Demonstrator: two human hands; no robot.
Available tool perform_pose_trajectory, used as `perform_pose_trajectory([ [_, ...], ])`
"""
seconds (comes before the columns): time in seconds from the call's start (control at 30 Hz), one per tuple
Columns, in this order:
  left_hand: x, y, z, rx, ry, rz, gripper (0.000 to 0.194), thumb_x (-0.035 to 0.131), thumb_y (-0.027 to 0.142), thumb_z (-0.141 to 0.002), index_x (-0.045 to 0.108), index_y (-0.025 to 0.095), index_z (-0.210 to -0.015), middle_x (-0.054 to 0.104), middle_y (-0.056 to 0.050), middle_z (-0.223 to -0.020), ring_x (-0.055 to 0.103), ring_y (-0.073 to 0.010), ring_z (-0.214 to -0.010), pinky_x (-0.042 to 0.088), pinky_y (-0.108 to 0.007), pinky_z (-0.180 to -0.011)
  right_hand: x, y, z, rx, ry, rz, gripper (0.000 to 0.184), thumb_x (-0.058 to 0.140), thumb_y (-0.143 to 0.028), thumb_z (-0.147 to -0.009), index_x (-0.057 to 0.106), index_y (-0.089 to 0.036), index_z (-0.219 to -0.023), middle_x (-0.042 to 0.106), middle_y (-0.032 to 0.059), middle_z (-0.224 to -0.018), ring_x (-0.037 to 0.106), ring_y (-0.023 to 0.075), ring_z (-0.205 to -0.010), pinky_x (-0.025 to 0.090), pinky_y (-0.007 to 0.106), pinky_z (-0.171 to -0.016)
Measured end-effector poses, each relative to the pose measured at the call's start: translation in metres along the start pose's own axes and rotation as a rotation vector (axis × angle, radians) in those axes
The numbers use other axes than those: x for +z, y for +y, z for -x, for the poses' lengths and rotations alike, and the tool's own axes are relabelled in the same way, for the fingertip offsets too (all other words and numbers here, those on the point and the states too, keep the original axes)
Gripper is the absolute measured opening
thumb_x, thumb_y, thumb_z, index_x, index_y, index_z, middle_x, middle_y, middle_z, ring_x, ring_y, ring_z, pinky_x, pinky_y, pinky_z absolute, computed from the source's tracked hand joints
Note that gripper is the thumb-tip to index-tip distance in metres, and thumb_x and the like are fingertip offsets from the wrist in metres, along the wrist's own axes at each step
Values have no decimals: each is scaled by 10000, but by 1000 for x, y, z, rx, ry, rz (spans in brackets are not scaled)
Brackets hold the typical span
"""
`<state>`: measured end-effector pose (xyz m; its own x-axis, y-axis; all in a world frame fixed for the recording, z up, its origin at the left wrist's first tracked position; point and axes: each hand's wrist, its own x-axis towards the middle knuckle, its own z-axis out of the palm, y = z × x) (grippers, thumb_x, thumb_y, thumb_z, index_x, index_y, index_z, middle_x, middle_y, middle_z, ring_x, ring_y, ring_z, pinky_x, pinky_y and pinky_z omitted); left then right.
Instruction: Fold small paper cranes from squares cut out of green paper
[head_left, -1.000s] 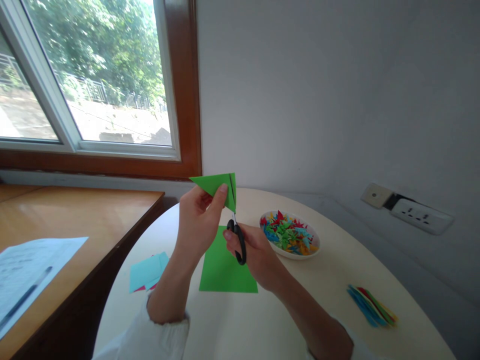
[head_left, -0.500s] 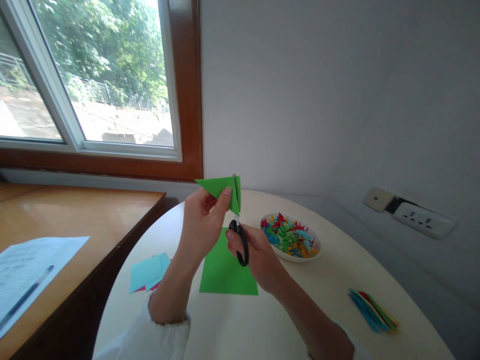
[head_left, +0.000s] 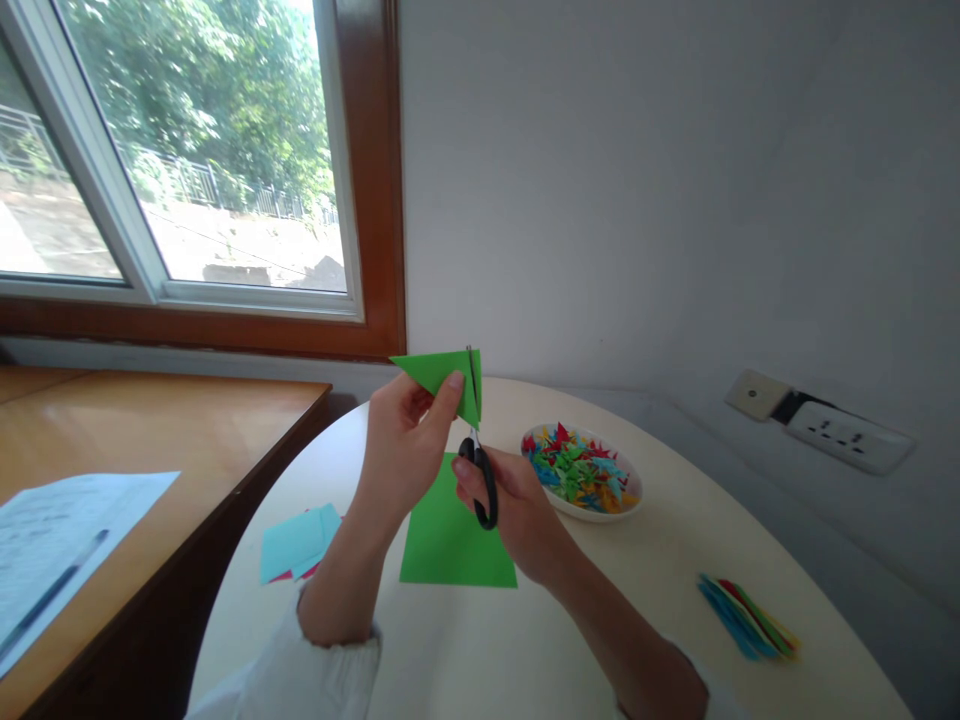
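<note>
My left hand [head_left: 401,445] pinches a folded green paper triangle [head_left: 442,374], held up above the round table [head_left: 660,580]. My right hand [head_left: 517,515] grips black-handled scissors [head_left: 481,480] from below. The blades point up and run through the right part of the triangle, where a thin strip is being cut off. Under both hands a flat green sheet [head_left: 450,545] lies on the table.
A white bowl [head_left: 581,470] of small coloured paper pieces stands to the right of my hands. Coloured paper strips [head_left: 746,615] lie nearer the right edge. Cyan and pink sheets [head_left: 296,545] lie at left. A wooden desk [head_left: 150,430] holds a printed sheet and pen [head_left: 52,590].
The scissor blades have moved further up through the green triangle, to its top edge. Both hands shifted slightly right in view.
</note>
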<state>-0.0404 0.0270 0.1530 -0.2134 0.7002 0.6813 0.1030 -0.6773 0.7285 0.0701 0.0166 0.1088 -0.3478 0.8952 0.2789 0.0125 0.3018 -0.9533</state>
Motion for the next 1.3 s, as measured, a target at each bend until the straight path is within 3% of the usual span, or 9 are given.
perform_pose_trajectory([
  [1.03, 0, -1, 0, -26, -3, 40, 144, 605, 223, -741, 578, 155, -616, 586, 15, -570, 524, -95, -538, 408, -191, -498, 3, 1, 0, 6, 41, -18, 450, 552, -571, -727, 367, -201, -549, 287, -73, -503, 255, 65, -463, 189, 243, -434],
  [1.3, 0, -2, 0, -71, 7, 101, 194, 672, 270, -706, 576, 160, -578, 557, 26, -522, 507, -97, -509, 397, -204, -485, 3, 0, -1, 4, 46, -21, 430, 565, -534, -732, 367, -200, -548, 294, -74, -498, 254, 65, -464, 193, 243, -436],
])
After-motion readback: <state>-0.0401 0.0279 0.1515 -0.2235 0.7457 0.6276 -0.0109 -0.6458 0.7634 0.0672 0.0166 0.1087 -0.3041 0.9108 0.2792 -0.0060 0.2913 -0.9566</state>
